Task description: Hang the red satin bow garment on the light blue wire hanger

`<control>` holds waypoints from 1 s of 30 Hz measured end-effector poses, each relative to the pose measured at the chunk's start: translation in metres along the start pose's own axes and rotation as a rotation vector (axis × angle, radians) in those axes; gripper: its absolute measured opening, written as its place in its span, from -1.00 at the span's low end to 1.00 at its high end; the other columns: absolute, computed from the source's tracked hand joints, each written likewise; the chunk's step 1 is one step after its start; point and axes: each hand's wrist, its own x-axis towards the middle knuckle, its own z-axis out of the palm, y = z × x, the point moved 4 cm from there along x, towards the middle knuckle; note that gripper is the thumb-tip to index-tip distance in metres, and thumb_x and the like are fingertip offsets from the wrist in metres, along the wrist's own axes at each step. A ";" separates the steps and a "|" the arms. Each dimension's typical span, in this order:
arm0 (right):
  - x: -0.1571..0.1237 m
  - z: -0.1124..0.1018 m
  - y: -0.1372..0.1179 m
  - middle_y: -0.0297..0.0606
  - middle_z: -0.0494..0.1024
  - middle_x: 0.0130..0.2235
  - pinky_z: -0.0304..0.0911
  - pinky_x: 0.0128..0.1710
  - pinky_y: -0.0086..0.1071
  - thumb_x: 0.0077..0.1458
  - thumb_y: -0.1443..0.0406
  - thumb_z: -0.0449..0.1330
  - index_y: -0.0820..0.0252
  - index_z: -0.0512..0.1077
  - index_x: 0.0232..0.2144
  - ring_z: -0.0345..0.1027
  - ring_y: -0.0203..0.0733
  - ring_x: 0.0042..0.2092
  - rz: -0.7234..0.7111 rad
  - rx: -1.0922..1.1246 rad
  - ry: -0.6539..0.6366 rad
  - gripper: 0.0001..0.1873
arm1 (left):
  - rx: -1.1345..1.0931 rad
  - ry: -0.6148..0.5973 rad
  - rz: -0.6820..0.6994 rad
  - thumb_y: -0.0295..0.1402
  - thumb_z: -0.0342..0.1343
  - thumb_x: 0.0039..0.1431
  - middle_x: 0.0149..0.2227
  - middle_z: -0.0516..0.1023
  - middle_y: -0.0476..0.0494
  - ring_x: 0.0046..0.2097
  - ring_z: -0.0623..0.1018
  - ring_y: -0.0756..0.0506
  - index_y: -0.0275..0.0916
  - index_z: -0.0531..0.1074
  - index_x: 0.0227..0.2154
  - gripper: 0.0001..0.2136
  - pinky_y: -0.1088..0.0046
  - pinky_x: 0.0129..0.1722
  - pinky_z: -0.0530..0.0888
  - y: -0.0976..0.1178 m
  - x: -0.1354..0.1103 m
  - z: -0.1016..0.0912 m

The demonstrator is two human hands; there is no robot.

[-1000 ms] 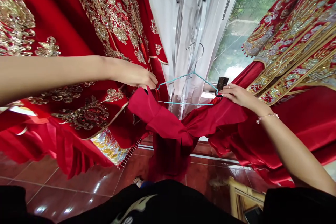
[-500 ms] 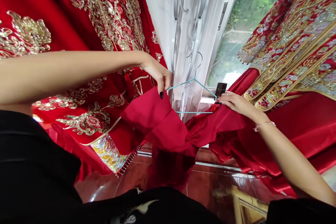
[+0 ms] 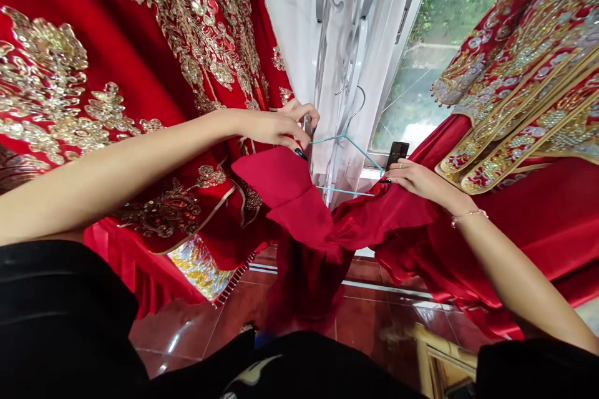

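A light blue wire clothes hanger [image 3: 345, 135] with a metal hook is between my hands. Plain red fabric, part of a garment [image 3: 294, 202], hangs from its two ends and is gathered in the middle. My left hand [image 3: 281, 128] is closed at the hanger's left end, its dark-nailed thumb against the fabric's top edge. A small greyish thing shows between those fingers, too small to name surely. At the right end my right hand [image 3: 416, 181] pinches the red fabric against the hanger; most of its fingertips are hidden.
Embroidered red garments hang at left [image 3: 140, 43] and right [image 3: 528, 87]. A metal rack [image 3: 360, 43] and white curtain [image 3: 290, 25] stand ahead, beside a window [image 3: 421, 68]. A phone [image 3: 397, 153] leans near my right hand. Below are red floor tiles [image 3: 206, 330] and a wooden piece [image 3: 425, 349].
My left hand has shifted slightly up and right, and its fingers now reach past the hanger's left end. The fabric's left part has moved right with it. My right hand keeps its hold.
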 end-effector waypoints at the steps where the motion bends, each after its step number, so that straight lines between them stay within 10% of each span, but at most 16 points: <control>1: 0.001 0.001 0.000 -0.11 0.62 -0.30 0.32 -0.09 -0.12 0.40 0.16 -0.11 0.12 0.60 -0.29 0.44 -0.05 -0.24 -0.002 0.009 -0.012 -0.50 | -0.009 0.020 0.004 -0.16 0.17 0.22 -0.06 0.37 -0.20 0.05 0.37 -0.21 -0.22 0.56 -0.42 -0.76 0.16 0.21 0.28 -0.003 -0.002 0.002; 9: -0.013 0.003 -0.003 -0.09 0.64 -0.16 0.34 0.00 -0.05 0.37 0.11 -0.06 0.09 0.58 -0.20 0.45 0.01 -0.14 0.164 0.049 0.112 -0.57 | 0.147 0.304 -0.105 -0.15 0.05 0.33 0.15 0.30 -0.37 0.18 0.34 -0.30 -0.26 0.25 0.18 -0.55 0.00 0.22 0.29 0.022 -0.010 0.043; 16: -0.028 -0.004 -0.006 -0.19 0.54 -0.16 0.38 -0.06 -0.19 0.35 0.00 -0.02 0.09 0.30 0.07 0.46 -0.08 -0.16 0.360 0.272 0.263 -0.58 | 0.498 0.298 -0.007 -0.32 -0.05 0.42 0.34 0.32 -0.24 0.39 0.26 -0.18 -0.14 0.20 0.33 -0.55 0.03 0.44 0.04 0.104 0.079 0.132; 21: -0.040 -0.019 -0.002 -0.31 0.42 -0.30 0.37 -0.12 -0.19 0.34 -0.09 -0.08 0.04 0.16 0.12 0.39 -0.12 -0.27 0.429 0.307 0.343 -0.51 | 0.483 0.253 -0.104 -0.28 -0.01 0.42 0.36 0.30 -0.26 0.47 0.08 -0.29 -0.19 0.19 0.36 -0.51 -0.15 0.44 0.01 0.094 0.117 0.170; 30: -0.006 -0.051 -0.006 -0.27 0.41 -0.32 0.38 -0.07 -0.13 0.32 -0.17 -0.15 0.07 0.13 0.19 0.34 -0.11 -0.31 0.360 0.203 0.226 -0.38 | 0.389 0.350 -0.165 -0.31 -0.05 0.43 0.41 0.21 -0.29 0.47 0.09 -0.33 -0.15 0.49 0.10 -0.69 -0.30 0.38 0.06 0.081 0.105 0.201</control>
